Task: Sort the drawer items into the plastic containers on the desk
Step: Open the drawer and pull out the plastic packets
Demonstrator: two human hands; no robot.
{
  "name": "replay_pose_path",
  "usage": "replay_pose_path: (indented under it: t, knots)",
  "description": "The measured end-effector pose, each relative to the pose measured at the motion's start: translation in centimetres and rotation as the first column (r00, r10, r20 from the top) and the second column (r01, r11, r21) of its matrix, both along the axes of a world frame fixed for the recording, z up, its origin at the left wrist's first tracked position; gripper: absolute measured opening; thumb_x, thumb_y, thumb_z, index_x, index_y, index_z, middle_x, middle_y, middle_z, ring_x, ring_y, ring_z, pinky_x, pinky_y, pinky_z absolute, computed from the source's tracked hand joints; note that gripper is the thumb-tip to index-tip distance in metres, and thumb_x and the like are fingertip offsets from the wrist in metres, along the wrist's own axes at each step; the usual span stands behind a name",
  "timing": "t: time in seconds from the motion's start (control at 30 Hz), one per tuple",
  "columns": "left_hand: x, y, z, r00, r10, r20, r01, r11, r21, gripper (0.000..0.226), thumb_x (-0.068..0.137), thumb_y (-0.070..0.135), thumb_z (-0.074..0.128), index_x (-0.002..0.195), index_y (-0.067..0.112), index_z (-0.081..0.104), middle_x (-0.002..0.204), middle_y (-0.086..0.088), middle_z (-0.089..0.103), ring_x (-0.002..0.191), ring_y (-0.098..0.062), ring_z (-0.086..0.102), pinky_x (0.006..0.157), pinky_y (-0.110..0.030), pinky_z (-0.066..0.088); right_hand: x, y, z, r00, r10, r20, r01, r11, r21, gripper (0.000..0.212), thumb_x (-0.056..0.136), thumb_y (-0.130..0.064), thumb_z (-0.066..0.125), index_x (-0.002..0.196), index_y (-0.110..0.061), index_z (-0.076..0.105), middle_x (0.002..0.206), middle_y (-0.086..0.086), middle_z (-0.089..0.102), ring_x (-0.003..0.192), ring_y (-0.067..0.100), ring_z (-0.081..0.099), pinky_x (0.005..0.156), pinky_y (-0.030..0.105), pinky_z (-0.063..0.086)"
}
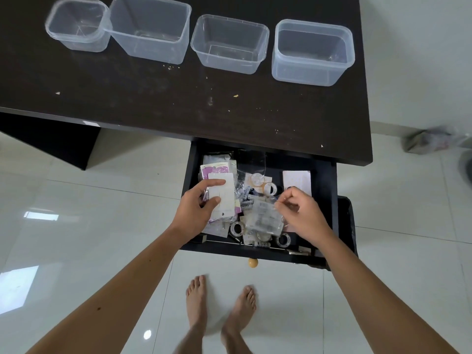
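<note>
Bare feet (222,310) stand on the white tile floor (76,226), nearest of all, with both forearms reaching away over them toward the open drawer. Big dark desk (153,98) fills the far half of the view, crumbs scattered across it. Along its far edge runs a row of four clear tubs: the left tub (78,24) small and rounded, its rim touching the tall tub (150,29) next to it, then the third tub (229,43), and the right tub (313,52) standing a little apart. All four look empty, though glare makes that hard to confirm. Under the desk's near edge the drawer (324,200) is pulled out, a round knob (252,262) on its front, and it's crammed with packets, small rings and bags. Left hand (198,210) is in the drawer's left side, thumb and fingers clamped on a white card (224,198) above a purple packet (218,171). Right hand (304,213) sits at the right side, fingertips pinching the edge of a clear bag (263,215). Behind it lies a pale card (297,180). Off to the far right on the floor, a blurred bag (431,140).
</note>
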State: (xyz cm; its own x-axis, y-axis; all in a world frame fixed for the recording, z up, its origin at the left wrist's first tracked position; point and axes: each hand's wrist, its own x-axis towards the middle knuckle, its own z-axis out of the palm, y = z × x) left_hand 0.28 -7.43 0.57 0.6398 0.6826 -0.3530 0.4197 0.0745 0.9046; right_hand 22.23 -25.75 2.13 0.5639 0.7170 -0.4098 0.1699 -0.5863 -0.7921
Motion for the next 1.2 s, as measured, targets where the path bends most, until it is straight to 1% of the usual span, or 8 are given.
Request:
replay_pose_path:
  t: [0.13, 0.27, 0.33, 0.43, 0.6, 0.7, 0.97, 1.2]
  knots:
    - [0.3, -0.4, 0.6, 0.999, 0.041, -0.021, -0.040, 0.999, 0.020, 0.040, 0.105, 0.010, 0.061, 0.132, 0.038, 0.064, 0.113, -0.005, 0.071, 0.047, -0.017, 0.044, 0.044, -0.024, 0.042, 0.9, -0.2, 1.9, 0.969, -0.164, -0.183, 0.185, 0.977, 0.107, 0.019, 0.096, -0.017, 0.076, 0.111, -0.029, 0.069, 0.106, -0.007, 0.079, 0.096, 0.017, 0.077, 0.082, 0.040, 0.064]
    - [0.5, -0.9, 1.5, 0.999, -0.033, 0.001, 0.033, 0.999, -0.031, 0.027, 0.104, 0.037, 0.062, 0.129, 0.044, 0.066, 0.107, -0.006, 0.073, 0.075, -0.033, 0.060, 0.070, -0.043, 0.058, 0.3, 1.1, 3.6, 0.918, -0.146, -0.369, 0.225, 0.957, 0.181, 0.034, 0.094, -0.008, 0.077, 0.125, -0.021, 0.071, 0.111, 0.004, 0.078, 0.093, 0.020, 0.076, 0.077, 0.036, 0.064]
    - [0.6, -1.5, 2.8, 0.996, -0.061, 0.058, 0.068, 0.991, -0.112, 0.036, 0.098, 0.049, 0.060, 0.131, 0.036, 0.068, 0.103, 0.020, 0.072, 0.086, -0.007, 0.067, 0.083, -0.027, 0.055, -0.6, 2.2, 3.6, 0.933, -0.114, -0.341, 0.179, 0.970, 0.165, 0.027, 0.092, -0.006, 0.080, 0.115, -0.019, 0.075, 0.111, 0.008, 0.071, 0.090, 0.020, 0.073, 0.074, 0.033, 0.063]
    - [0.4, -1.8, 3.2, 0.993, -0.052, 0.105, 0.076, 0.967, -0.242, 0.055, 0.085, 0.039, 0.080, 0.136, 0.030, 0.062, 0.123, 0.004, 0.071, 0.107, -0.017, 0.075, 0.088, -0.036, 0.062, -2.5, 3.8, 3.7, 0.956, -0.061, -0.286, 0.100, 0.987, 0.125, 0.022, 0.089, -0.006, 0.083, 0.107, -0.012, 0.073, 0.103, 0.009, 0.063, 0.078, 0.012, 0.073, 0.069, 0.033, 0.065]
    - [-2.0, -0.8, 2.5, 0.996, -0.051, 0.078, 0.062, 0.988, -0.142, 0.060, 0.086, 0.004, 0.084, 0.134, 0.028, 0.058, 0.105, 0.020, 0.072, 0.084, -0.014, 0.072, 0.079, -0.042, 0.065, -5.1, 5.9, 3.1, 0.979, 0.087, -0.182, -0.077, 0.995, 0.061, 0.028, 0.084, -0.035, 0.088, 0.102, -0.019, 0.073, 0.102, 0.009, 0.073, 0.087, 0.015, 0.071, 0.081, 0.032, 0.063]
    - [-4.5, 0.6, 2.3, 0.996, -0.014, 0.087, 0.024, 0.994, -0.106, 0.054, 0.090, -0.008, 0.075, 0.132, 0.021, 0.056, 0.089, 0.023, 0.072, 0.077, -0.006, 0.069, 0.068, -0.024, 0.060, -5.1, 7.0, 2.0, 0.989, -0.083, -0.126, 0.089, 0.995, 0.044, 0.028, 0.086, -0.046, 0.082, 0.100, -0.023, 0.074, 0.096, 0.002, 0.071, 0.088, 0.011, 0.067, 0.084, 0.033, 0.059]
    - [-9.2, 4.4, 1.8, 0.987, 0.070, 0.143, -0.062, 0.996, -0.058, 0.062, 0.089, -0.011, 0.074, 0.132, 0.029, 0.055, 0.110, -0.025, 0.068, 0.092, -0.053, 0.065, 0.073, -0.065, 0.062, -2.2, 9.2, -3.0, 0.872, -0.468, 0.145, 0.487, 0.862, -0.142, 0.059, 0.082, -0.058, 0.081, 0.126, -0.022, 0.064, 0.113, 0.000, 0.072, 0.105, 0.021, 0.070, 0.084, 0.033, 0.055]
    - [-9.8, 5.4, 1.7, 0.990, 0.066, 0.125, -0.052, 0.992, -0.112, 0.057, 0.089, -0.012, 0.073, 0.135, 0.019, 0.057, 0.103, 0.010, 0.075, 0.084, -0.016, 0.071, 0.076, -0.052, 0.066, -2.0, 10.1, -3.1, 0.857, -0.484, 0.178, 0.509, 0.849, -0.143, 0.019, 0.085, -0.038, 0.083, 0.100, -0.031, 0.074, 0.094, -0.006, 0.076, 0.078, 0.016, 0.074, 0.067, 0.036, 0.061]
